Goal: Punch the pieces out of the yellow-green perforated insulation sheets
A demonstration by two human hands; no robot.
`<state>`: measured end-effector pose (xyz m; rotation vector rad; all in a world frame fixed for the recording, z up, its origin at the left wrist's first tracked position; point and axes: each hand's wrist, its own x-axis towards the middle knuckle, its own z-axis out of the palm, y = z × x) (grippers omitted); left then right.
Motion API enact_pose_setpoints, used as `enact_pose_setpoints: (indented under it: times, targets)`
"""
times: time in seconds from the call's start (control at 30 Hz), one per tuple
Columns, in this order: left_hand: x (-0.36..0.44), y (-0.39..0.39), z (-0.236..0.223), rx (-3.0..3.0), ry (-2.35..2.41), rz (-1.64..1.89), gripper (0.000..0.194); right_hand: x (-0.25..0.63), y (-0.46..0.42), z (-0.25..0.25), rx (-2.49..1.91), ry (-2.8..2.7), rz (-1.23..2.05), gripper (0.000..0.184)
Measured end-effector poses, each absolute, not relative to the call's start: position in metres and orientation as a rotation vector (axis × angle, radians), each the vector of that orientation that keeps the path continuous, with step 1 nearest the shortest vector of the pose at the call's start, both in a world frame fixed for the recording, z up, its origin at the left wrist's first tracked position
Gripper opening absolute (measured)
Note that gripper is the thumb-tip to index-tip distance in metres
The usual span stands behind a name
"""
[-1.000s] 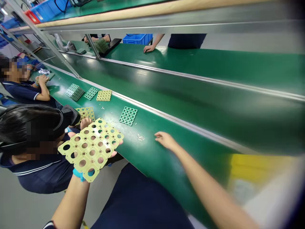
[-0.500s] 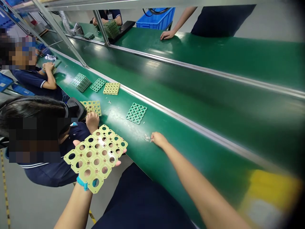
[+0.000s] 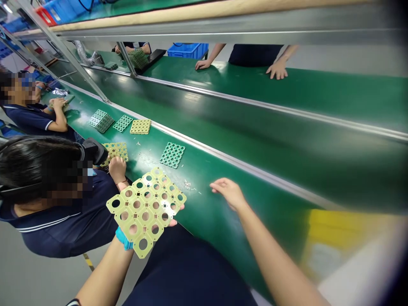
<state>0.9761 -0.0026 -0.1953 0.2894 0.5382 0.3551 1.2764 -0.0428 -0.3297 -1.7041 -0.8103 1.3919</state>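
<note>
My left hand holds a yellow-green perforated plate from beneath, with only its fingertips showing past the plate's edge. A blue wristband circles that wrist. My right hand hovers just over the green conveyor belt, empty, a little to the right of a small pile of white bits. Farther along the belt lie a green perforated plate and a yellow one.
Beside me sits a co-worker in a navy shirt, with one hand on another yellow plate. Another seated person is beyond. A person's hands rest on the far belt. A metal rail divides the belts.
My right hand has moved right, away from the white bits. The plate in my left hand has shifted up and right. A second hand of the person opposite now shows on the far belt.
</note>
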Motion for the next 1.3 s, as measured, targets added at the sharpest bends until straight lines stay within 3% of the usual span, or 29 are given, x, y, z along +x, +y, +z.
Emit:
enact_pose_setpoints:
  times: [0.1, 0.23, 0.47, 0.6, 0.93, 1.3]
  targets:
    - [0.993, 0.001, -0.194, 0.302, 0.447, 0.213, 0.124, 1.275, -0.070, -0.272, -1.593, -0.725, 1.230, 0.038]
    - [1.022, 0.005, -0.181, 0.175, 0.271, 0.013, 0.123, 1.271, -0.103, -0.209, -1.455, -0.633, 1.075, 0.034]
    - [1.072, -0.012, -0.174, 0.179, 0.215, -0.147, 0.127, 1.274, -0.127, -0.161, -1.490, -0.654, 0.882, 0.017]
    - [1.095, -0.026, -0.172, 0.222, 0.096, -0.162, 0.112, 1.272, -0.122, -0.135, -1.538, -0.740, 0.804, 0.008]
    - [1.109, -0.042, -0.165, 0.284, 0.112, -0.177, 0.110, 1.283, -0.095, -0.138, -1.616, -1.365, 0.496, 0.008]
    - [1.111, -0.049, -0.169, 0.226, 0.148, -0.100, 0.105, 1.285, -0.096, -0.138, -1.654, -1.418, 0.560, 0.010]
